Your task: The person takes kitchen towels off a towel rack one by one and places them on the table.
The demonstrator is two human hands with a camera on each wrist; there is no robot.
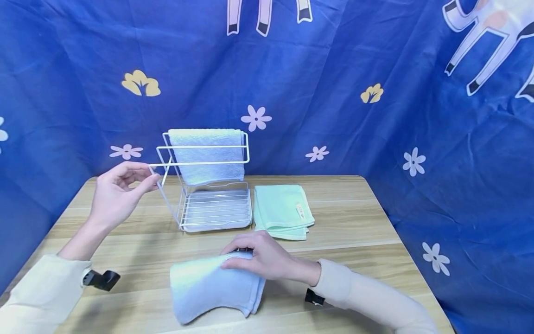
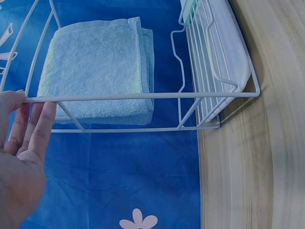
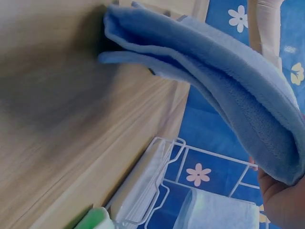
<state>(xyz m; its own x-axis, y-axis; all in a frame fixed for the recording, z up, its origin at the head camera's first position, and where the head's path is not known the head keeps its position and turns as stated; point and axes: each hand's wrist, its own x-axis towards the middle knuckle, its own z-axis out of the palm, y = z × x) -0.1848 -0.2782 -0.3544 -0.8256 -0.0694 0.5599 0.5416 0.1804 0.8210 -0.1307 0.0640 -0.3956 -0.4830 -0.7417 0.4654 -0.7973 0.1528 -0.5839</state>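
Note:
My left hand (image 1: 118,191) pinches the front upper left corner of a white wire towel rack (image 1: 200,163), thumb on one side and fingers on the other. In the left wrist view the fingertips (image 2: 45,114) lie right at the rail. My right hand (image 1: 273,260) grips a folded light blue towel (image 1: 208,287) by its upper edge, in front of the rack. The towel's layers droop from the hand in the right wrist view. Another light blue towel (image 1: 208,172) hangs folded over the rack's back rail.
At the rack's base sits a white tray (image 1: 217,226) beneath a wire grid. A folded mint green towel (image 1: 277,206) with a small label lies on the wooden table (image 1: 342,213), just right of the rack. Blue patterned curtains (image 1: 292,93) stand behind and along the sides.

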